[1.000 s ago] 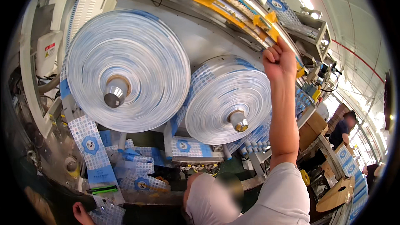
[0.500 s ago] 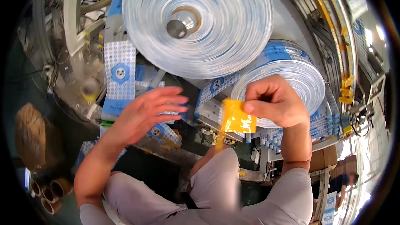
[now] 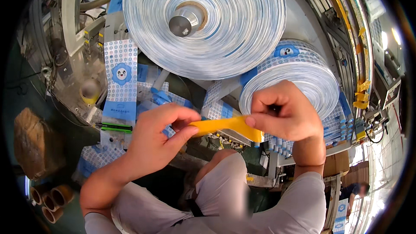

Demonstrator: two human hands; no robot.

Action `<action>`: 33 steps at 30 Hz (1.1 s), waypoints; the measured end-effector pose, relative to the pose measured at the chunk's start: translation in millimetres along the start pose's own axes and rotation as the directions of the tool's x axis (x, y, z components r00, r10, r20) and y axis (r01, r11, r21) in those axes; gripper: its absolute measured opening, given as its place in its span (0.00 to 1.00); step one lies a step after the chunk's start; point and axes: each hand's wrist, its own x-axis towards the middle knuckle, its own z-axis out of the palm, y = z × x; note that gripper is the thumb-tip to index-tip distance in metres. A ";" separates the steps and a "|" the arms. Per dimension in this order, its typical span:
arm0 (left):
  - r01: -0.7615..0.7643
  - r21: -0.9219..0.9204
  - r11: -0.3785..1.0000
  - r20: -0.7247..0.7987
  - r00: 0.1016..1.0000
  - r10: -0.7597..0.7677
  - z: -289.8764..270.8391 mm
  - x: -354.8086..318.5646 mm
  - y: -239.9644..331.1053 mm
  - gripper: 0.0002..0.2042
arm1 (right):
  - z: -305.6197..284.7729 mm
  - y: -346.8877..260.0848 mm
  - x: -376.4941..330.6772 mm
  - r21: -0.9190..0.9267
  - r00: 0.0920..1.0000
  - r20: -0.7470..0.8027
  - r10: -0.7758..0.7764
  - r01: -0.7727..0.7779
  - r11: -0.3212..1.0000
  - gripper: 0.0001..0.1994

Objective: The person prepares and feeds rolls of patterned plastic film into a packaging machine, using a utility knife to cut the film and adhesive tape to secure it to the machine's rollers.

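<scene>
A strip of yellow tape (image 3: 223, 125) is stretched between my two hands, its looser right part hanging down. My left hand (image 3: 158, 132) pinches the left end between thumb and fingers. At the other end, my right hand (image 3: 284, 112) is closed on the tape with thumb against curled fingers. Behind the hands stands a large roll of printed blue-and-white film (image 3: 234, 30) on a metal shaft (image 3: 182, 24). A smaller film roll (image 3: 294, 78) sits to its right, partly hidden by my right hand. A printed film strip (image 3: 121, 76) hangs at the left.
A green-and-black cutter-like tool (image 3: 115, 127) lies left of my left hand. Cardboard tubes (image 3: 63, 194) and a brown wrapped bundle (image 3: 32, 143) stand on the floor at left. Yellow tape pieces hang on a metal rail (image 3: 362, 97) at right. A person (image 3: 357, 188) is at far right.
My left hand, open and apart before, has moved right and now grips the tape's free end. The tape, hanging before, is now drawn out sideways. The film on the rolls has shifted.
</scene>
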 end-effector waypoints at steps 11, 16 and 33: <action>-0.611 0.616 0.497 0.061 0.666 0.743 -29.5 -68.1 86.5 0.05 | 33.0 -55.1 -71.6 -0.774 0.414 0.206 -0.887 0.623 0.112 0.08; -0.404 0.744 0.532 -0.245 0.575 0.780 -8.3 -64.9 91.0 0.04 | 69.0 -59.5 -68.6 -0.801 0.405 -0.272 -0.873 0.409 0.438 0.13; -0.651 0.434 0.622 0.043 0.705 0.708 -39.9 -38.2 78.4 0.07 | -170.3 42.2 -92.1 -0.271 -0.244 -0.955 -0.170 0.477 0.836 0.13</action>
